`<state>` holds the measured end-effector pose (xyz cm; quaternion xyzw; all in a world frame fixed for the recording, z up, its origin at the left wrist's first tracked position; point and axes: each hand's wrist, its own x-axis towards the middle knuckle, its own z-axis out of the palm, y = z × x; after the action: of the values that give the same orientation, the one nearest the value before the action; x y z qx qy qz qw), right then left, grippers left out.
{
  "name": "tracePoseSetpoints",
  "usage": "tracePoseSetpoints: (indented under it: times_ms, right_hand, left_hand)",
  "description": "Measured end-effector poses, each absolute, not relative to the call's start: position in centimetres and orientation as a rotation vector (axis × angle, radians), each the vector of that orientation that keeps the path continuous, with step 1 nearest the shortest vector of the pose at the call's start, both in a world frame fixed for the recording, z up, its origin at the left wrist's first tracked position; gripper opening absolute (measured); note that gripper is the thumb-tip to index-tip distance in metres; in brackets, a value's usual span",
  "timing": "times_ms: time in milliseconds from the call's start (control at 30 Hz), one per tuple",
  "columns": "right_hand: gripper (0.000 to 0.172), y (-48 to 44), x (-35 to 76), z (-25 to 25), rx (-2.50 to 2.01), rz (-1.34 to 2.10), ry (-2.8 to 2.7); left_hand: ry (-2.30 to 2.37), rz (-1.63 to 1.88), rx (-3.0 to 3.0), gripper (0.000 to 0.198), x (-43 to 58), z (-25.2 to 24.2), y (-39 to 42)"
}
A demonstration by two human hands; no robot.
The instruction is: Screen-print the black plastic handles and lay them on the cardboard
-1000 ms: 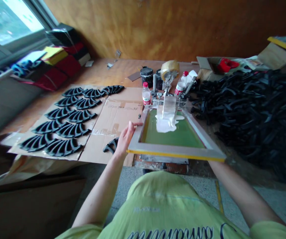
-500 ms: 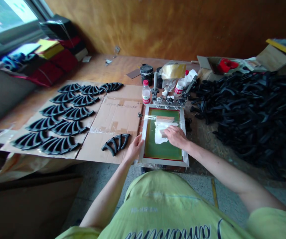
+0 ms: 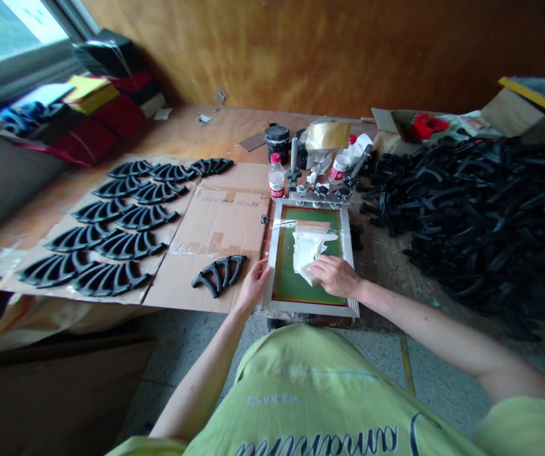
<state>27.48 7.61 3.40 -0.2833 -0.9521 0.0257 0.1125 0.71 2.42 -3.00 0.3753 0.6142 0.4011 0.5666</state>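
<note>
Since the last view, our right hand has slid down the screen toward the left rail, and the white rag has bunched into a crumpled wad under it. Its fingers press together on the rag, though we cannot tell whether they pinch it. The aluminium screen frame lies flat at the near edge of the tabletop, held at its far end by hinge clamps, with the rag on its green mesh. Our left hand rests against the frame's left rail, its fingers lying close together, not pinching, just beside a black arched plastic part on the cardboard
</note>
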Motion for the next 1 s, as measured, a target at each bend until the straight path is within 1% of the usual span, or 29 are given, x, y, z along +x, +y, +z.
tracePoseSetpoints:
  times_ms: [67,100,200,233,267,300,367,433,500,600,667,733,800,867,900,933,967,1000]
  right_hand:
    - [0.010,9.0,27.0,4.4,-0.949,0.121,-2.722]
    - [0.015,10.1,26.6,5.1,-1.039,0.123,-2.664]
    - [0.047,14.0,25.8,7.8,-1.312,0.065,-2.457]
    - [0.055,15.3,26.0,8.6,-1.373,0.040,-2.379]
    - [0.058,16.5,26.8,9.3,-1.410,0.020,-2.292]
    - [0.058,17.7,28.0,9.9,-1.426,0.007,-2.193]
    - [0.052,19.6,31.3,10.1,-1.439,0.003,-1.964]
    - [0.044,20.6,34.9,8.9,-1.497,0.031,-1.757]
    - [0.039,20.0,37.0,6.5,-1.613,0.114,-1.666]
    - [0.038,16.4,36.1,2.0,-1.736,0.336,-1.827]
    - [0.034,13.3,33.6,-0.3,-1.688,0.420,-2.063]
    - [0.027,11.0,30.9,-1.4,-1.657,0.403,-2.255]
    - [0.019,9.6,29.0,-1.2,-1.749,0.403,-2.321]
    - [0.014,8.6,27.5,-0.4,-1.879,0.473,-2.248]
    - [0.014,8.0,26.8,0.0,-1.904,0.503,-2.190]
    - [0.015,7.3,26.1,0.5,-1.885,0.513,-2.138]
    - [0.017,6.5,25.3,0.9,-1.812,0.508,-2.115]
    - [0.018,5.7,24.5,1.2,-1.686,0.503,-2.134]
  left_hand:
    - [1.437,0.947,0.872,0.073,0.6,-2.5,2.4]
    - [1.438,0.940,0.871,0.075,0.5,-1.9,2.4]
    - [1.428,0.933,0.885,0.081,0.3,1.0,2.5]
    - [1.414,0.956,0.887,0.081,0.3,2.2,2.6]
    - [1.393,0.993,0.885,0.077,0.3,3.6,2.8]
    - [1.369,1.040,0.884,0.070,0.4,4.9,3.2]
    - [1.326,1.158,0.898,0.057,0.8,7.6,4.4]
    - [1.270,1.308,0.950,0.053,1.4,10.1,6.2]
    - [1.204,1.452,1.023,0.051,2.0,12.3,8.5]
    - [1.136,1.541,1.111,0.049,2.8,15.2,11.8]
    - [1.109,1.560,1.126,0.048,3.3,16.3,13.0]
    - [1.113,1.625,1.089,0.047,3.9,16.4,12.8]
    - [1.154,1.635,1.004,0.049,4.7,14.9,10.9]
    - [1.196,1.400,0.914,0.054,5.9,12.3,7.7]
    - [1.199,1.161,0.869,0.057,6.6,10.8,5.8]
    - [1.186,0.913,0.799,0.058,7.3,9.2,4.0]
    - [1.175,0.769,0.704,0.059,8.0,7.8,2.3]
    - [1.151,0.736,0.603,0.058,8.5,6.5,0.9]
